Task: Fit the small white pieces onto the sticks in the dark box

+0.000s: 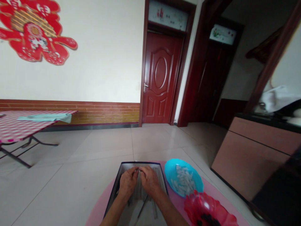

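Observation:
My left hand point(128, 183) and my right hand point(150, 180) meet over the far half of a shallow box point(141, 162) with a dark rim. Both have their fingers pinched together, the fingertips almost touching. Whatever small thing lies between them is too small to make out. Under and beside my hands, long pale strips point(160, 175) lie lengthwise in the box. A thin dark stick point(142, 207) slants between my forearms. Right of the box stands a blue bowl point(171, 168) holding many small whitish, translucent pieces point(184, 180).
A pink round tabletop point(101, 204) bears the box and the bowl. At its right front is a red translucent scalloped dish point(197, 204) with dark pieces point(208, 219) in it. A checked folding table point(30, 125) stands left, a cabinet point(249, 160) right, a red door point(162, 75) ahead.

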`<state>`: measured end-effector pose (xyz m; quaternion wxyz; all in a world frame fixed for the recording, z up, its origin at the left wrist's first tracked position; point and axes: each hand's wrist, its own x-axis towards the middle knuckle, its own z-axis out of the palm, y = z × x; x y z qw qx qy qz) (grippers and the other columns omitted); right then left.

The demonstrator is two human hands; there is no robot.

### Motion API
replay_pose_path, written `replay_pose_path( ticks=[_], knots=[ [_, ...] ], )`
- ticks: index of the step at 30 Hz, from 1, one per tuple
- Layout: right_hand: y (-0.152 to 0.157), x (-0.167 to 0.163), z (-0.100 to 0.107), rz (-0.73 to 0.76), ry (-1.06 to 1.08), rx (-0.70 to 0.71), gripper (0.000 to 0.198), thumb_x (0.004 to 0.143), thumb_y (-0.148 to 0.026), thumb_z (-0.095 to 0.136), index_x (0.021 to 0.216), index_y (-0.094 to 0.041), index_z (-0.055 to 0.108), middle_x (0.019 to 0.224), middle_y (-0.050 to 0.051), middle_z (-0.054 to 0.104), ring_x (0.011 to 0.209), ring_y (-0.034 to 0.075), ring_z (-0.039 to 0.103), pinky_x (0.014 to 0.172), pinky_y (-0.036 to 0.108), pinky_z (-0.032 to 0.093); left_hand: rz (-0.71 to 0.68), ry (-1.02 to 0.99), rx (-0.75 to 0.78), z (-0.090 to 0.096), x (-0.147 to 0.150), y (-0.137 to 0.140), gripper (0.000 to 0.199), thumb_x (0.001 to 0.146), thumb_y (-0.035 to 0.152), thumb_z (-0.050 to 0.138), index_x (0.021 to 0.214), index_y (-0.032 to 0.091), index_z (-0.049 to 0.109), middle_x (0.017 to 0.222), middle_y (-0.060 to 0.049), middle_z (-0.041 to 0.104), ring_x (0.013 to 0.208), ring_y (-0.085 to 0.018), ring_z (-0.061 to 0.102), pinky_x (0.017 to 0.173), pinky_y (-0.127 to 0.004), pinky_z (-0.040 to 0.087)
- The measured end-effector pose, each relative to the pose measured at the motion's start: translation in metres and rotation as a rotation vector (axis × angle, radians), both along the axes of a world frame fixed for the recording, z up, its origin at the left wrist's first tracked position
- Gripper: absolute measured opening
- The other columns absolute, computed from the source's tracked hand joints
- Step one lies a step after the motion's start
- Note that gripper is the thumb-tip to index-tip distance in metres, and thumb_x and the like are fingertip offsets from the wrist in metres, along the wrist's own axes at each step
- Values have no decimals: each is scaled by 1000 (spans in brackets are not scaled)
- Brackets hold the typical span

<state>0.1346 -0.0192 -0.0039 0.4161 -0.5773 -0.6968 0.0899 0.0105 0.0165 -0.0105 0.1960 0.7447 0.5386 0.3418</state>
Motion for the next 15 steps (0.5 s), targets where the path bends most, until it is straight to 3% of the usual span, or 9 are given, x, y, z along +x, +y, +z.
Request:
replay_pose_path(
  ticks=[5,11,15],
  knots=[
    [-11,31,11,65,16,-13,39,80,-15,46,113,-20,65,106,9,70,100,20,62,90,33,46,-93,-25,100,-10,-1,6,29,86,23,48,101,20,72,96,-7,75,91,-20,69,87,-32,51],
    [-25,117,36,-166,118,-90,19,70,-17,55,71,-24,73,76,3,72,78,20,63,80,32,45,-118,-44,120,-13,-5,10,31,83,29,46,96,22,73,95,-4,76,90,-21,69,87,-33,52],
    [-61,171,44,-168,105,-222,17,60,-13,57,55,-24,70,55,-3,66,57,16,56,62,27,42,-118,-51,106,-12,-8,11,33,83,31,45,96,23,73,94,-3,76,88,-21,70,86,-32,52]
  ],
)
